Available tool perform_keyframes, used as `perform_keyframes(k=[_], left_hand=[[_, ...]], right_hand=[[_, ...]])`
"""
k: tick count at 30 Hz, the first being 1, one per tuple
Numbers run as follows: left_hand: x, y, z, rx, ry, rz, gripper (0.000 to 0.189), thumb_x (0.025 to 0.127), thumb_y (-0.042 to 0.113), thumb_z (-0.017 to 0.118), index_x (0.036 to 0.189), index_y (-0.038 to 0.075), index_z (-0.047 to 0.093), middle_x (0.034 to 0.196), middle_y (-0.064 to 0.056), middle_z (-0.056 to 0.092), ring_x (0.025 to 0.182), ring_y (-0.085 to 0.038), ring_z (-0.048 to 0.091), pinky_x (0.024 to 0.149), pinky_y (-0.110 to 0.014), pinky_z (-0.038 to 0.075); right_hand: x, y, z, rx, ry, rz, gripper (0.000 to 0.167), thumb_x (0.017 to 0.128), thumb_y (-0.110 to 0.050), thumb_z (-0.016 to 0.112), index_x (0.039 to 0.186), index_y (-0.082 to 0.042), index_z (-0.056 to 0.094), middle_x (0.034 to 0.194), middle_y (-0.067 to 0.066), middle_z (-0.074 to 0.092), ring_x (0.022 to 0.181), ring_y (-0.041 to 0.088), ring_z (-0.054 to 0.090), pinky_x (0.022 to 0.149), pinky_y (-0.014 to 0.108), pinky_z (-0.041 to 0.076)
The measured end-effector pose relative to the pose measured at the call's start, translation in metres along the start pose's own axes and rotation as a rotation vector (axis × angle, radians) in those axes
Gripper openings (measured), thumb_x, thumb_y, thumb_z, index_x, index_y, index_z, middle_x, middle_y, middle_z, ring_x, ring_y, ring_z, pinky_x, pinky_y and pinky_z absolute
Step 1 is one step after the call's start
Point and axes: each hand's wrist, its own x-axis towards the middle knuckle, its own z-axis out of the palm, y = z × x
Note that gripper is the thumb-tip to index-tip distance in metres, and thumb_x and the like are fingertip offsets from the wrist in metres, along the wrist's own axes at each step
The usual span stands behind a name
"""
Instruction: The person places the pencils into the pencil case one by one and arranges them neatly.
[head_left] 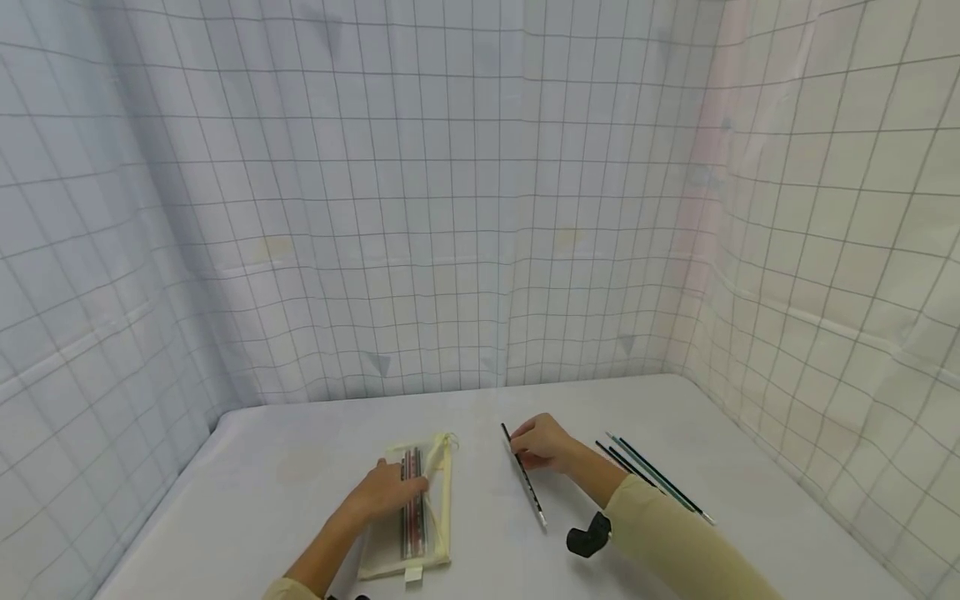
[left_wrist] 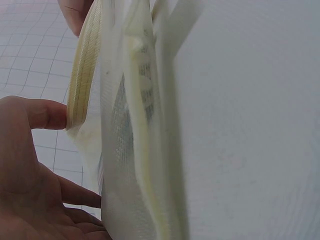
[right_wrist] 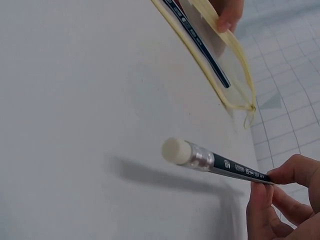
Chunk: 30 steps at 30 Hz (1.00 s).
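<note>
My left hand [head_left: 386, 492] lies over a see-through mesh pencil case [head_left: 448, 525] with pale yellow edging, and several pencils [head_left: 413, 517] show inside it. In the left wrist view the thumb [left_wrist: 50, 114] holds the zip edge [left_wrist: 82, 75] while the other fingers touch the case's far side. Right of the case, my right hand [head_left: 543, 443] pinches a dark pencil [head_left: 531, 492] between thumb and fingers. Its white eraser [right_wrist: 176, 151] and silver ferrule point toward the right wrist camera, above the table.
Several dark and teal pencils [head_left: 660, 475] lie on the white table [head_left: 300, 442] at the right, partly behind the right forearm. White sheets with a grid pattern [head_left: 465, 208] hang at the back and both sides.
</note>
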Motion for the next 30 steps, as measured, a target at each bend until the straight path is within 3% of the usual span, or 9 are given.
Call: perform_keyframes(k=[22, 27, 30], left_hand=[[0.0, 0.001, 0.0, 0.026, 0.019, 0.002, 0.067, 0.086, 0.038, 0.063, 0.121, -0.02, 0.062, 0.132, -0.045, 0.053, 0.136, -0.063, 0.037, 0.108, -0.068, 0.036], [-0.001, 0.003, -0.001, 0.025, 0.012, -0.012, 0.069, 0.087, 0.039, 0.063, 0.124, -0.019, 0.06, 0.135, -0.046, 0.05, 0.137, -0.062, 0.037, 0.107, -0.068, 0.036], [-0.001, 0.004, -0.002, 0.024, 0.012, 0.006, 0.067, 0.088, 0.039, 0.063, 0.124, -0.017, 0.062, 0.132, -0.042, 0.056, 0.138, -0.062, 0.035, 0.108, -0.068, 0.035]], right_hand=[[-0.001, -0.016, 0.088, 0.011, -0.175, -0.04, 0.013, 0.083, 0.006, 0.076, 0.096, 0.003, 0.073, 0.08, 0.01, 0.07, 0.06, 0.013, 0.063, 0.052, 0.024, 0.055], [0.003, -0.025, 0.11, -0.033, -0.123, -0.053, 0.011, 0.082, 0.006, 0.08, 0.089, 0.001, 0.073, 0.077, 0.01, 0.071, 0.06, 0.014, 0.066, 0.056, 0.027, 0.058], [0.004, -0.029, 0.12, -0.154, -0.079, -0.114, 0.01, 0.078, 0.004, 0.084, 0.08, -0.001, 0.075, 0.07, 0.007, 0.07, 0.056, 0.015, 0.068, 0.055, 0.028, 0.058]])
